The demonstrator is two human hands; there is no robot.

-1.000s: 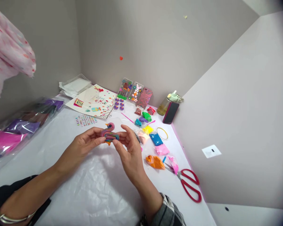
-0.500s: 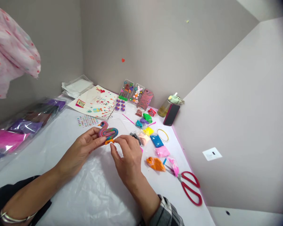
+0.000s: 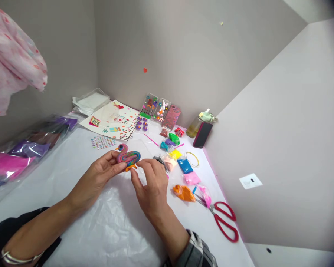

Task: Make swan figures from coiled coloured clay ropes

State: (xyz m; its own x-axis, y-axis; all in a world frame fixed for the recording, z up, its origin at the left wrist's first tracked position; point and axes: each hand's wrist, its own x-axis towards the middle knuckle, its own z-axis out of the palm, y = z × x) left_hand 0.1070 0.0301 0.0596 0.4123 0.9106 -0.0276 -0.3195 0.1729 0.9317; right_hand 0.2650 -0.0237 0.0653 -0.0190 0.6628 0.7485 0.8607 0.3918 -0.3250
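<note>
A swan-like clay bird (image 3: 131, 157), rolled from swirled pink, blue and green strands, is in my left hand (image 3: 104, 170). Its small orange beak points left. My left fingers and thumb are closed on the bird's left side. Beneath the coiled body sits a piece of orange clay (image 3: 130, 168), shaped like feet. My right hand (image 3: 153, 185) has thumb and index finger at the right end of this orange piece, pinching its edge. The other right fingers are curled. Right of that hand lies a bag of orange clay (image 3: 184, 193).
Red-handled scissors (image 3: 225, 222) lie at the right edge. Several clay packets, a blue one (image 3: 185, 166) among them, and a yellow bangle (image 3: 192, 159) are scattered nearby. Behind stand a phone (image 3: 202, 135), a bottle (image 3: 193, 128) and decorated phone cases (image 3: 163, 110). Sticker sheets (image 3: 102, 142) lie back left.
The clay bird has shifted slightly right and tilted a little in my left hand. The orange piece under it shows at a changed angle. My right fingers remain beside it.
</note>
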